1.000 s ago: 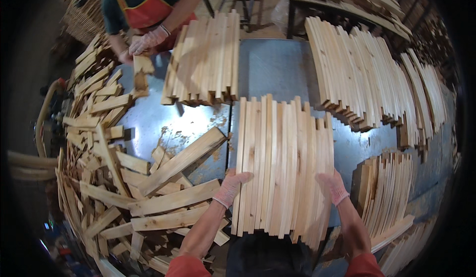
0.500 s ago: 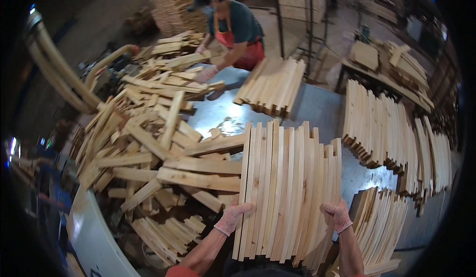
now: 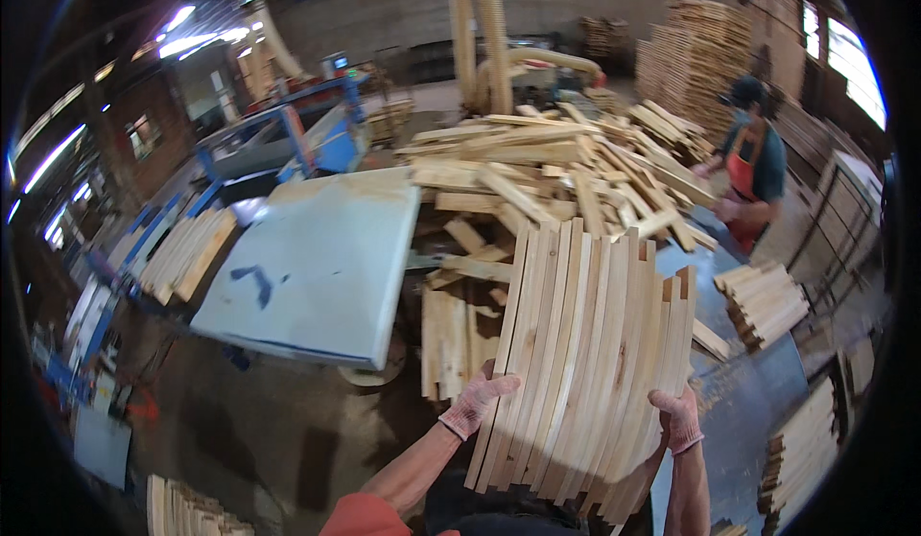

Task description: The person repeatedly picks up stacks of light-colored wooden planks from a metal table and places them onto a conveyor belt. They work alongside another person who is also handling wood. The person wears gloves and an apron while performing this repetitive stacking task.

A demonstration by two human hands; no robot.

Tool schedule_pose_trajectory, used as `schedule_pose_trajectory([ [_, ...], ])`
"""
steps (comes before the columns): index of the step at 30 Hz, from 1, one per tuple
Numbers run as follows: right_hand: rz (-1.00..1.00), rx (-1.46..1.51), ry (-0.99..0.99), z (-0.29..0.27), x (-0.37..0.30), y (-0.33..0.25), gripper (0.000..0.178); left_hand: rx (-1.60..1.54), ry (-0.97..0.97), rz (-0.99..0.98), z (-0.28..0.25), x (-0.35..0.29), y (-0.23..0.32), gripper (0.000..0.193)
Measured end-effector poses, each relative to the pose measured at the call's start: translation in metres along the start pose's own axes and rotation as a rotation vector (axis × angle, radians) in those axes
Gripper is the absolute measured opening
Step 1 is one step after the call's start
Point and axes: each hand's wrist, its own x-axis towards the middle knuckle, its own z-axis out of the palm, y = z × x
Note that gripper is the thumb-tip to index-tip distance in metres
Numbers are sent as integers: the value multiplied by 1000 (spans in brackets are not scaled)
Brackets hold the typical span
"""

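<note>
Between my two gloved hands I carry a wide bundle of pale wooden slats [image 3: 571, 363], standing side by side with their ends uneven. My left hand [image 3: 479, 400] presses on the bundle's left side, thumb over the front slat. On the opposite side my right hand [image 3: 680, 418] clamps the outer slats, its thumb also showing and its other fingers mostly hidden. Behind the bundle lies a loose heap of wooden pieces [image 3: 537, 148], and its lower part hides some of the metal-topped table [image 3: 758, 392].
To the left stands a pale blue-white tabletop [image 3: 317, 258], with a blue machine [image 3: 336, 143] behind it and slats [image 3: 187, 256] beside it. A co-worker [image 3: 753, 167] in a red apron stands at the heap's right. Slat stacks [image 3: 763, 301] sit on the table; another [image 3: 182, 509] is lower left.
My view has swung left, bringing the pale tabletop and blue machine into sight. The slat bundle stays gripped between both hands and has turned with me away from the metal-topped table.
</note>
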Motion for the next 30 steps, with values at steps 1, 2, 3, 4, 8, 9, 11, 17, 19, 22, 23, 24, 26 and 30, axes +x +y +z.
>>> schedule_pose_trajectory([
  [1, 45, -24, -41, 33, 8, 2, 87, -15, 55, 8, -35, -12, 4, 69],
  [2, 81, -45, -80, 67, 16, 6, 86, -25, 104, 20, -67, -22, 11, 74],
  [3, 118, -69, -112, 99, 23, 13, 85, -157, 81, 28, -90, -38, 27, 67],
  [4, 142, -88, -155, 131, 33, 22, 84, -151, 120, 77, -113, -55, 44, 61],
  [8, 214, -139, -265, 276, 57, 78, 63, -133, 201, 130, -245, -107, 90, 68],
  [9, 279, -158, -289, 309, 65, 90, 57, -131, 224, 142, -273, -118, 103, 70],
  [11, 371, -136, -315, 385, 66, 102, 39, -161, 267, 127, -333, -140, 128, 73],
  [17, 506, -213, -431, 515, 132, 214, 35, -60, 311, 42, -480, -144, 199, 84],
  [19, 492, -214, -403, 562, 137, 227, 38, 42, 346, 79, -533, -142, 205, 84],
  [22, 592, -254, -337, 637, 137, 233, 30, 100, 418, 1, -598, -139, 221, 87],
  [23, 570, -204, -318, 646, 151, 246, 27, 220, 397, 18, -614, -127, 235, 90],
  [24, 555, -158, -298, 648, 167, 266, 25, 334, 378, 28, -628, -114, 244, 93],
  [26, 502, 238, -491, 622, 228, 324, 24, 638, 319, -19, -647, -65, 276, 101],
  [30, 472, -75, -242, 757, 198, 300, 36, 1080, 411, -255, -723, -59, 336, 116],
])
